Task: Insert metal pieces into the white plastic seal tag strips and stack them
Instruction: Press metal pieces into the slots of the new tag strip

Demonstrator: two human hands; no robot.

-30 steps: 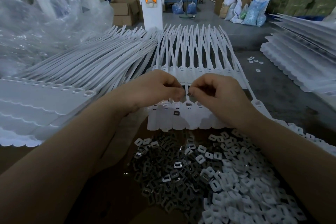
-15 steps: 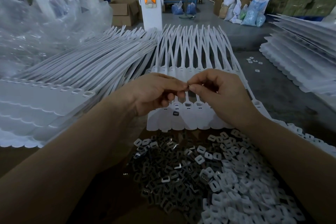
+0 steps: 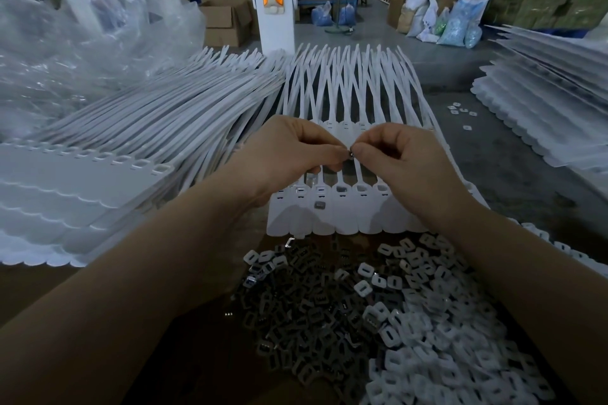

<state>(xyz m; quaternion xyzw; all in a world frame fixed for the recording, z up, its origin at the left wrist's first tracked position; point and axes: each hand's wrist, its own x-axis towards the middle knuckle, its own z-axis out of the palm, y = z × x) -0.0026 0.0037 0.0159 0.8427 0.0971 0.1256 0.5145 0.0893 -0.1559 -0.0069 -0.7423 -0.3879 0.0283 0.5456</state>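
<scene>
A sheet of joined white seal tag strips (image 3: 342, 217) lies in front of me, its heads in a row toward me and its tails fanning away. A small metal piece (image 3: 350, 153) is pinched between the fingertips of my left hand (image 3: 289, 154) and my right hand (image 3: 404, 158), held a little above the strip heads. Another metal piece (image 3: 319, 205) lies loose on one tag head. Some head slots hold dark inserts. A heap of dark metal pieces (image 3: 306, 312) lies on the near table.
White plastic caps (image 3: 437, 339) are heaped at the near right. A tall stack of strip sheets (image 3: 98, 181) fills the left, and another stack (image 3: 543, 102) the right. Clear plastic bags (image 3: 65, 52) sit at the far left, a white post (image 3: 273, 0) behind.
Both hands have risen from the row of tag heads and now hold the metal piece up between their fingertips; the row of slots under them has come into sight.
</scene>
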